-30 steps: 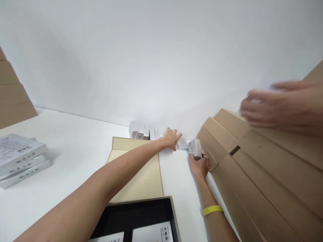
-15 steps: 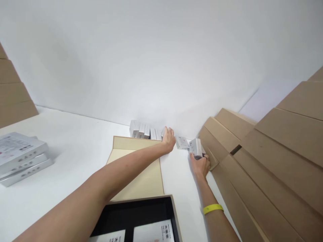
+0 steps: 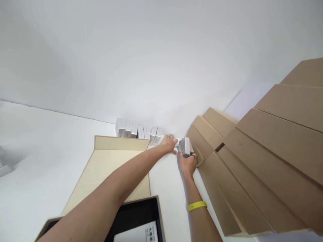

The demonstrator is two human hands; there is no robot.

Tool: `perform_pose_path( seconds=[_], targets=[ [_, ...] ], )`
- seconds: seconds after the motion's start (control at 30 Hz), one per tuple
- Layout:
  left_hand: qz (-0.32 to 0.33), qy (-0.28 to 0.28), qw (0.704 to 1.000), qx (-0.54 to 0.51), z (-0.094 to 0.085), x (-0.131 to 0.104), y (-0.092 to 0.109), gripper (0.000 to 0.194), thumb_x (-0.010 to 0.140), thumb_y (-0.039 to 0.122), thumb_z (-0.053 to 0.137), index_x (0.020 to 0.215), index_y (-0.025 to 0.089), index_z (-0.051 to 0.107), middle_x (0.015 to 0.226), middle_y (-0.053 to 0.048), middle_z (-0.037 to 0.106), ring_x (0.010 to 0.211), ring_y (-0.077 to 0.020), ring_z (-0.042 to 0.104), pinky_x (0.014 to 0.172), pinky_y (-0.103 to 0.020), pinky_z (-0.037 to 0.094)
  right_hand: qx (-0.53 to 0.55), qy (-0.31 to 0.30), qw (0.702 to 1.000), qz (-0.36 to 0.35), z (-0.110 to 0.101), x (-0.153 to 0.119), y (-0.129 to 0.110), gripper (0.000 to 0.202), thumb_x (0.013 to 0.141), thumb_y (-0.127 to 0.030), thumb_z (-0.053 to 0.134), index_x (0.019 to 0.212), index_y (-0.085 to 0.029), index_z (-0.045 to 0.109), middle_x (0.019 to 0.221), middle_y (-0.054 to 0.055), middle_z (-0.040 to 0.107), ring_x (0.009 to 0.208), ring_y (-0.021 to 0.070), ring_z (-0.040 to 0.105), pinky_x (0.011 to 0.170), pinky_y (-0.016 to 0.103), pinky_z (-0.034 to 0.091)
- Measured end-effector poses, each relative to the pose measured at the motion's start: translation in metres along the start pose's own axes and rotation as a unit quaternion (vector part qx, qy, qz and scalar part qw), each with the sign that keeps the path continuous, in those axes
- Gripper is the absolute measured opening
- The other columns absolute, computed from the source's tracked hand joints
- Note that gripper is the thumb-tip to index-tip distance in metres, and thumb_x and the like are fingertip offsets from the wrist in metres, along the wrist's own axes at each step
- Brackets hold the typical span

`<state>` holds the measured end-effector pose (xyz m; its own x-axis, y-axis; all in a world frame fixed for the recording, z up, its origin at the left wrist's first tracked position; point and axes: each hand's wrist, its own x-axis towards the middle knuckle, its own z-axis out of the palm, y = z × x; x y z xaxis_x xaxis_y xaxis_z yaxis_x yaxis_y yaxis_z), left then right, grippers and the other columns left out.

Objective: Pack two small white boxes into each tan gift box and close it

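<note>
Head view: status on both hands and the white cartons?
Right hand gripping white carton beside brown boxes. Left hand close by, grip unclear. More cartons lined by the wall. Left forearm crosses open box.

- The table (image 3: 50, 144) was white, its back edge running along the wall (image 3: 161, 67);
- an open box (image 3: 161, 218) lay at the near side, its cream lid (image 3: 111, 168) folded back away from it;
- small silver boxes (image 3: 127, 129) stood side by side near the back edge, just beyond the lid;
- brown cardboard boxes (image 3: 252, 151) were stacked at the right;
- something pale (image 3: 4, 170) lay partly cut off at the left.
</note>
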<state>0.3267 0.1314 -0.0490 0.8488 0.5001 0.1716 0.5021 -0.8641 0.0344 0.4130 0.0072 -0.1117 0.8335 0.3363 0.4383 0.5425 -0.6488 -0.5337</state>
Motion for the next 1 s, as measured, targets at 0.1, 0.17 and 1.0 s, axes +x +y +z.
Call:
perform_pose_path(
  seconds=[0.1, 0.17, 1.0],
  targets=[
    [0.001, -0.009, 0.999, -0.033, 0.002, 0.011, 0.003, 0.041, 0.099, 0.037, 0.066, 0.134, 0.017, 0.06, 0.136, -0.012, 0.061, 0.117, -0.0273, 0.064, 0.098, -0.05, 0.057, 0.006, 0.01, 1.0, -0.002, 0.003, 0.001, 0.002, 0.045, 0.095, -0.053, 0.067, 0.122, -0.018, 0.062, 0.124, 0.009, 0.064, 0.113, 0.0247, 0.062, 0.101, 0.049, 0.051],
    [-0.007, -0.013, 0.999, -0.05, 0.003, 0.016, 0.005, 0.04, 0.1, 0.037, 0.066, 0.134, 0.017, 0.06, 0.135, -0.012, 0.062, 0.116, -0.027, 0.065, 0.097, -0.049, 0.057, 0.008, 0.009, 1.0, 0.0, 0.004, 0.002, 0.004, 0.045, 0.095, -0.053, 0.067, 0.122, -0.017, 0.062, 0.124, 0.01, 0.064, 0.113, 0.0248, 0.062, 0.101, 0.049, 0.051],
    [-0.255, -0.062, 0.96, -0.101, -0.023, -0.014, 0.016, 0.04, 0.099, 0.035, 0.067, 0.134, 0.017, 0.06, 0.134, -0.012, 0.062, 0.115, -0.0274, 0.065, 0.094, -0.049, 0.058, 0.012, -0.011, 1.0, 0.024, 0.003, 0.003, 0.002, 0.043, 0.095, -0.049, 0.068, 0.124, -0.018, 0.062, 0.128, 0.01, 0.063, 0.116, 0.0255, 0.062, 0.102, 0.05, 0.052]
  ],
)
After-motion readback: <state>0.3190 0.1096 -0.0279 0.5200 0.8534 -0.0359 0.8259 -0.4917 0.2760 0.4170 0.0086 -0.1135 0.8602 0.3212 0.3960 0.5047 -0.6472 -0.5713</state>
